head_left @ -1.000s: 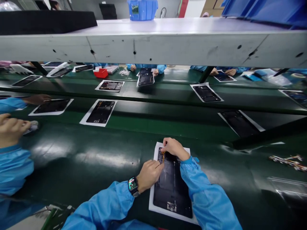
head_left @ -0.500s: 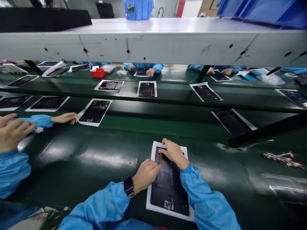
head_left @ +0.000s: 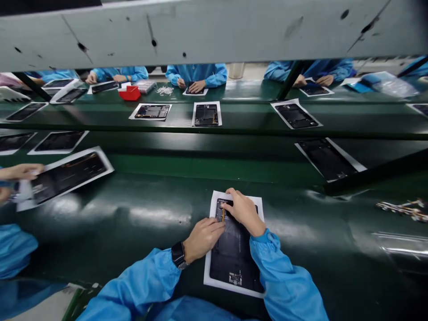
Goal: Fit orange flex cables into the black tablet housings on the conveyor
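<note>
An opened tablet (head_left: 232, 252), dark inside with a small circuit board near its lower end, lies on a white sheet (head_left: 211, 280) in front of me. A narrow orange ribbon cable (head_left: 223, 215) runs along its upper left part. My left hand (head_left: 204, 237), with a watch at the wrist, reaches in from the left; its closed fingertips are at the cable's lower end. My right hand (head_left: 245, 214) arches over the tablet's top. Its thumb presses at the cable's upper end, while the curled forefinger is by the top edge. The exact fingertip contact is partly hidden.
On the left, a co-worker's hand (head_left: 23, 171) holds another tablet (head_left: 72, 176) on its sheet. More tablets lie on the green belt (head_left: 160, 165) beyond. A dark post (head_left: 377, 171) slants in at right, near loose cables (head_left: 404, 209). A grey shelf beam (head_left: 214, 33) crosses above.
My view has tilted down slightly. Both my hands stay at the ribbon cable with little movement. At left, the co-worker has pulled a tablet on its sheet leftward off the belt.
</note>
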